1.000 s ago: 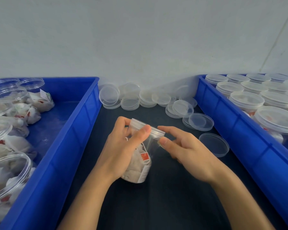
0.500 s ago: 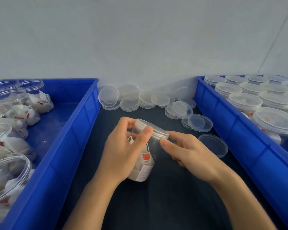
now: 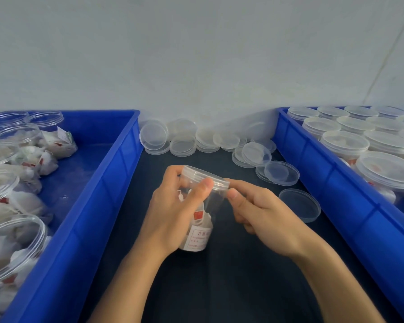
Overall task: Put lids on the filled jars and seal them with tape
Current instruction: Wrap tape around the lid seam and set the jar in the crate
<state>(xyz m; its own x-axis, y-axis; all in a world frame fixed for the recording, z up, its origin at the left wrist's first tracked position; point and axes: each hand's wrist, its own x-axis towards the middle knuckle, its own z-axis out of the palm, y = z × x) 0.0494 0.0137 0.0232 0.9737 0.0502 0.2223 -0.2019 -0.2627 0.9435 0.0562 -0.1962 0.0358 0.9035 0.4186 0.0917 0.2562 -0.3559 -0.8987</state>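
A clear plastic jar (image 3: 200,227) filled with white pouches and a red-marked label stands tilted on the dark table between my hands. A clear lid (image 3: 205,177) sits on its mouth. My left hand (image 3: 173,213) grips the jar's upper body, thumb against the lid's rim. My right hand (image 3: 259,210) pinches at the jar's right side just under the lid with thumb and forefinger. No tape is visible to me.
A blue bin (image 3: 84,206) on the left holds several open filled jars (image 3: 12,250). A blue bin (image 3: 350,201) on the right holds several lidded jars (image 3: 383,169). Loose clear lids (image 3: 184,143) lie along the wall, and one lid (image 3: 300,205) lies near my right hand.
The jar has come more upright and risen slightly in my left hand. My right hand's fingers slid along the jar's right side below the lid.
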